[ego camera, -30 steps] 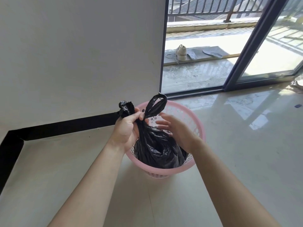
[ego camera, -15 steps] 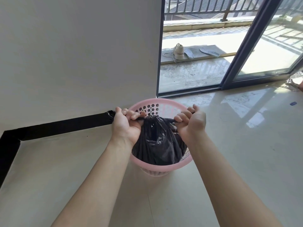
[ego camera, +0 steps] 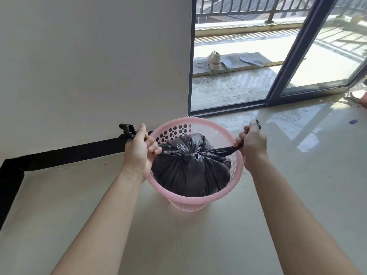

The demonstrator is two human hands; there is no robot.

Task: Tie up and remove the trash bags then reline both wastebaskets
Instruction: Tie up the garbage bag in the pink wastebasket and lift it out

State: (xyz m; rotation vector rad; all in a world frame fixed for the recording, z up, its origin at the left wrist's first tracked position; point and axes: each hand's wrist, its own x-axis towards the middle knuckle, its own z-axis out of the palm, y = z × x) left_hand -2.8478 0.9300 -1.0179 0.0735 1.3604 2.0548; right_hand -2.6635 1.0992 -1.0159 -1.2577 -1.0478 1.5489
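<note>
On the pale tiled floor (ego camera: 218,245), close to a white wall (ego camera: 89,66) with a black skirting strip (ego camera: 69,153), a pink wastebasket (ego camera: 198,200) stands upright. A black trash bag (ego camera: 188,175) sits inside it, filling most of the opening, its top gathered into a knot (ego camera: 187,156) near the middle.

Two twisted ends of the bag run out sideways from the knot. The person's left hand (ego camera: 139,153) is over the basket's left rim, with its fingers curled tightly round the left end; the loose tip of that end (ego camera: 126,131) sticks out past the back of the hand, in front of the skirting. The right hand (ego camera: 253,143) is just outside the right rim, closed in a fist round the right end (ego camera: 224,150), which stretches taut from the knot across the rim to the fist. A short bit of black plastic (ego camera: 257,123) shows above the fist. Both forearms reach in from the bottom of the view.

Behind the basket, a dark-framed sliding glass door (ego camera: 286,62) stands open onto a sunlit balcony. Out there a pale shoe (ego camera: 214,61) with loose laces rests on a flat slab, with two insoles (ego camera: 227,62) beside it, and a dark railing (ego camera: 248,6) runs along the far edge. A small blue object (ego camera: 353,121) lies on the floor at far right.
</note>
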